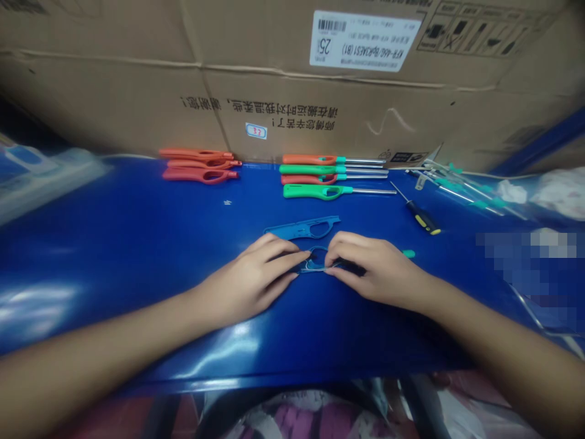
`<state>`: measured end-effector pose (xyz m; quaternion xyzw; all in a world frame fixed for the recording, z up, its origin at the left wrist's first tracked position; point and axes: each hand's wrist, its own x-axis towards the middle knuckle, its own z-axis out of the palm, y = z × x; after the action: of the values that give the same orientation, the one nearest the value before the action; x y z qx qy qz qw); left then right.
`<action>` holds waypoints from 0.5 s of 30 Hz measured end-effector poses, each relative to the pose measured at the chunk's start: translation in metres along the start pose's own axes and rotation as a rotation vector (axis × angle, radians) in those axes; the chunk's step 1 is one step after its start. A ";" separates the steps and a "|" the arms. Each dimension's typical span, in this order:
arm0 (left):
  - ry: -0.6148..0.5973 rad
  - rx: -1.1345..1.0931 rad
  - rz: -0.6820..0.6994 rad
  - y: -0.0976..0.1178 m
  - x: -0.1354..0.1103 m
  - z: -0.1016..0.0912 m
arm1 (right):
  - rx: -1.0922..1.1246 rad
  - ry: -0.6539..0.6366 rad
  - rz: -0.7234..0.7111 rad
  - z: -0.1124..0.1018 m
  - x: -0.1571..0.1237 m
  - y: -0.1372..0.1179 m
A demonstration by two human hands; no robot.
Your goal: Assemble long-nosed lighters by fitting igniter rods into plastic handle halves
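Note:
A blue half shell of a utility lighter (315, 266) lies on the table in front of me, its trigger loop towards the right, with a thin pale wire along its inside. My left hand (267, 268) covers its handle end, fingers closed on it and fingertips at the loop. At the other end, my right hand (365, 259) pinches with thumb and fingers; what is between them is hidden. Just beyond both hands rests the other blue half shell (304, 228), inner side up. The green-tipped end of a tube (408, 253) pokes out behind my right hand.
Assembled lighters (315, 191) with metal tubes lie at the back, left of a screwdriver (423, 217). Orange and red lighter handles (201, 175) sit further left, with tiny pins (227, 202) nearby. Loose tubes (461, 189) lie back right. A cardboard wall (137, 110) closes off the rear.

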<state>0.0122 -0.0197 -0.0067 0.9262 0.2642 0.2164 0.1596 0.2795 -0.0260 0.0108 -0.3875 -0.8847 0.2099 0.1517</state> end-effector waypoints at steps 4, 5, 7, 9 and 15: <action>0.009 -0.011 0.017 0.000 0.000 -0.001 | 0.007 0.023 0.019 -0.002 0.000 -0.001; 0.010 -0.017 0.020 0.000 0.000 -0.001 | 0.010 0.037 0.026 -0.003 0.000 -0.002; 0.008 -0.029 0.025 0.000 0.000 -0.001 | 0.002 0.053 0.032 -0.004 0.000 -0.002; 0.001 -0.036 0.029 0.000 0.000 -0.001 | -0.035 0.040 0.007 -0.004 0.000 -0.003; -0.015 -0.018 0.043 -0.001 -0.001 -0.001 | -0.207 -0.021 -0.081 -0.004 0.000 -0.005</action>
<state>0.0109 -0.0190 -0.0066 0.9318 0.2412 0.2152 0.1650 0.2783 -0.0280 0.0163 -0.3628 -0.9182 0.1150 0.1100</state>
